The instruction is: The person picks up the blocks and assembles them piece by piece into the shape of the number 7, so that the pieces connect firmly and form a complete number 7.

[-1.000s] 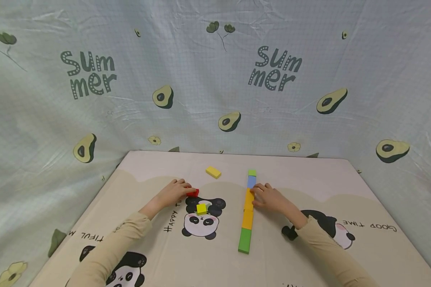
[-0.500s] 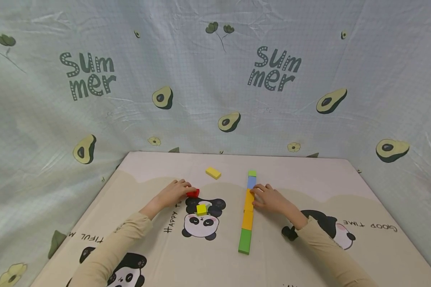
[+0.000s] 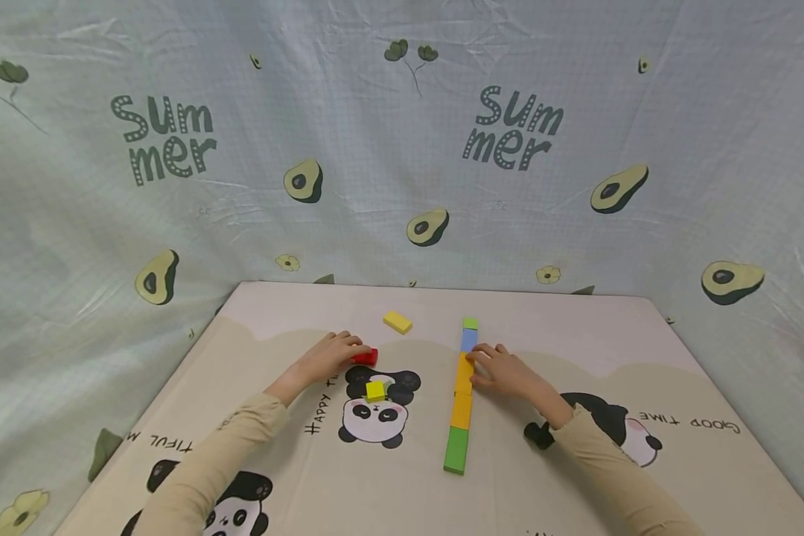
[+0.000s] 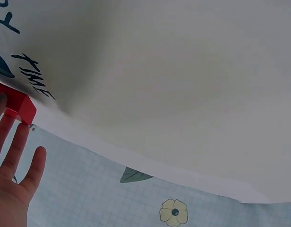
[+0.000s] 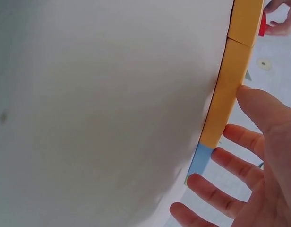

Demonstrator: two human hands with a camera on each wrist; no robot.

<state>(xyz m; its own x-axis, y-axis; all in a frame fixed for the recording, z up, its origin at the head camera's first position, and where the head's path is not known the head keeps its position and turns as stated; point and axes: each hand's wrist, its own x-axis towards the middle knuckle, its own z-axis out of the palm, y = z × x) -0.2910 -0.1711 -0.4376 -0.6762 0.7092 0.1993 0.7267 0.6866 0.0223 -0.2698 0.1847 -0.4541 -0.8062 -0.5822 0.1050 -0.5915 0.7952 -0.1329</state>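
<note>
My left hand (image 3: 327,357) pinches a red block (image 3: 367,358) between thumb and fingers, close over the table left of centre. In the left wrist view the red block (image 4: 23,108) shows at the left edge, with the other fingers spread out under it. A straight row of blocks runs away from me: a green block (image 3: 455,450), an orange block (image 3: 461,411), another orange block (image 3: 464,381), a blue block (image 3: 468,341) and a small green block (image 3: 470,323). My right hand (image 3: 504,372) touches the farther orange block with relaxed fingertips along its right side.
A yellow cube (image 3: 375,391) sits on the printed panda between the hands. Farther back lies a yellow rectangular block (image 3: 398,322). The table (image 3: 549,491) wears a panda-print cover, and a patterned curtain (image 3: 348,112) hangs behind and at both sides.
My left hand has shifted slightly right and away from me with the red block, which shows more now. The right hand and the row have stayed in place.
</note>
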